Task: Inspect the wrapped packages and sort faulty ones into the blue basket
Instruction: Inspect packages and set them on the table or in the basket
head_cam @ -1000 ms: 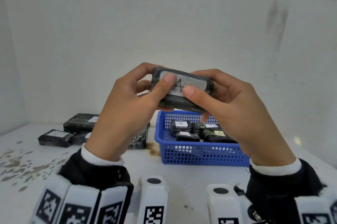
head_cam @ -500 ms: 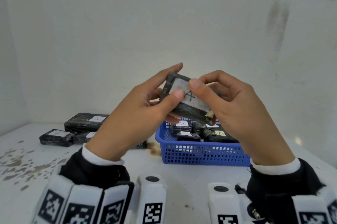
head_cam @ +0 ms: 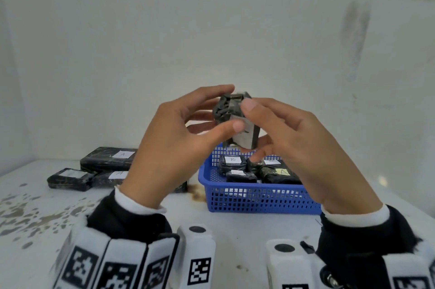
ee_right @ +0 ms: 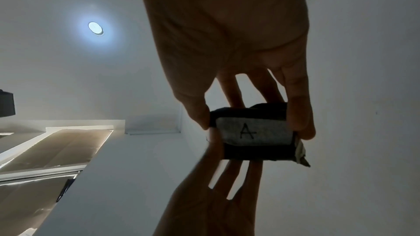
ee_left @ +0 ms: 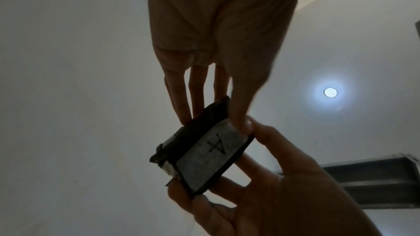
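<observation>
A black wrapped package (head_cam: 244, 138) with a white label marked "A" stands on end in the air above the blue basket (head_cam: 259, 187). My left hand (head_cam: 231, 108) pinches its left side with thumb and fingers. My right hand (head_cam: 253, 126) grips it from the right, thumb near the top and fingers underneath. In the left wrist view the package (ee_left: 204, 155) shows its label, and loose wrap with white beneath shows at one end. The right wrist view shows the package (ee_right: 254, 134) between right thumb and fingers, a ragged flap at its right end.
Several black labelled packages (head_cam: 233, 162) lie in the basket. More black packages (head_cam: 106, 158) lie on the stained white table (head_cam: 35, 213) at the back left, one small one (head_cam: 68, 178) nearest the edge. A white wall stands close behind.
Both hands have turned the package from lying flat, label towards me, to standing on end. It stays above the basket.
</observation>
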`<state>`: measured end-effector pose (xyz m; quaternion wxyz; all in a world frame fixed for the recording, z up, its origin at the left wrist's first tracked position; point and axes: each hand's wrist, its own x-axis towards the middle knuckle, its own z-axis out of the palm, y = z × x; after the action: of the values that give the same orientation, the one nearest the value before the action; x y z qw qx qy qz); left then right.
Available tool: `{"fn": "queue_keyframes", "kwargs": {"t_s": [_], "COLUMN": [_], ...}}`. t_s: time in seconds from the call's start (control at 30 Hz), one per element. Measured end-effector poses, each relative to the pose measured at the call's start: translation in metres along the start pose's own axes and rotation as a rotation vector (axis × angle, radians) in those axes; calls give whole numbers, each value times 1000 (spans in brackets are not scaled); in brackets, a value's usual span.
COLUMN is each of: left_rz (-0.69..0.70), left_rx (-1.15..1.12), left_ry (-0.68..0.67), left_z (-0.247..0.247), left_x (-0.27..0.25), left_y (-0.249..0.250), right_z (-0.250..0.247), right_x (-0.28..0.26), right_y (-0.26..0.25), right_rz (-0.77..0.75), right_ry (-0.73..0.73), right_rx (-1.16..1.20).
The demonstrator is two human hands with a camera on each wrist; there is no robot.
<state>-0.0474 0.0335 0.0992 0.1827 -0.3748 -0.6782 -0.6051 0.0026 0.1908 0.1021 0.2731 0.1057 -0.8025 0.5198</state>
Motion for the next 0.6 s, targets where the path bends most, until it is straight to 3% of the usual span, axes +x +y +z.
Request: {"fn": "queue_keyframes", "kwargs": {"t_s": [0.2,0.37,0.6], "left_rz": [-52,-127,-115], "left_rx": [-114,-159,-211], "left_ry": [10,-106,-81], "left_z": [-3,-6,-5], "left_x": [1,-1,-2], "left_y": [0,2,6], "right_z": [-4,-3,-2], "right_x": [-2,-3,-4], "right_y": [0,0,-2], "right_rz": [-20,-41,-83], "right_ry": [-17,-41,-17], "right_rx": [87,76,78]}}
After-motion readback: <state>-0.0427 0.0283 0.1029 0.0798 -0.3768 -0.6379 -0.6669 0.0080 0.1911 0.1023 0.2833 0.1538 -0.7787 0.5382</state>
